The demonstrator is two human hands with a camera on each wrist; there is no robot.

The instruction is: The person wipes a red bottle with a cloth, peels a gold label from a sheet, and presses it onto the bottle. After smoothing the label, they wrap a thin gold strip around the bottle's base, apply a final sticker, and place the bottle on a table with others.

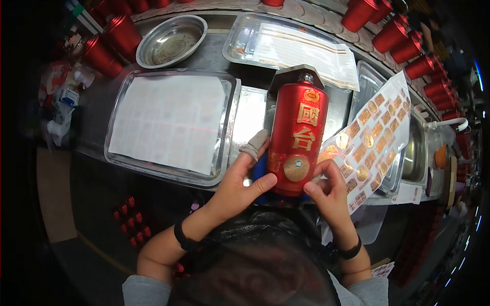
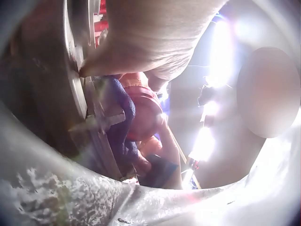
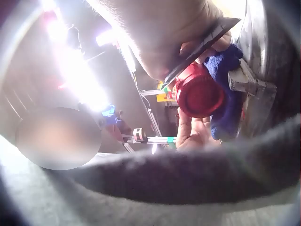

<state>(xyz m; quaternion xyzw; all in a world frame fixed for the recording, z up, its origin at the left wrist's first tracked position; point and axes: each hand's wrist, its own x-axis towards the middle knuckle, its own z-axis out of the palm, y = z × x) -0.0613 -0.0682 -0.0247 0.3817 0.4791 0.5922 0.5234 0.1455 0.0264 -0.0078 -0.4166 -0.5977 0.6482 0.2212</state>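
A red liquor bottle (image 1: 298, 127) with raised gold characters and a round gold sticker (image 1: 296, 168) lies with its neck pointing away from me. My left hand (image 1: 237, 186) grips its lower left side, thumb on the front, a pale wrap (image 1: 254, 144) round one finger. At the lower right side my right hand (image 1: 332, 196) holds the bottle with curled fingers, the thumb at the edge near the round sticker. The bottle's red base (image 3: 202, 96) faces me in the right wrist view, beside a blue cloth (image 3: 223, 70). A dark angular holder (image 1: 317, 76) stands behind the neck.
A sheet of gold stickers (image 1: 380, 132) leans right of the bottle. To the left sits a clear tray (image 1: 108, 148) with a white sheet; a metal bowl (image 1: 196, 46) is behind it. Another tray (image 1: 237, 43) holds printed sheets. Red cups (image 1: 360, 14) line the back; a sink (image 1: 416, 160) is at right.
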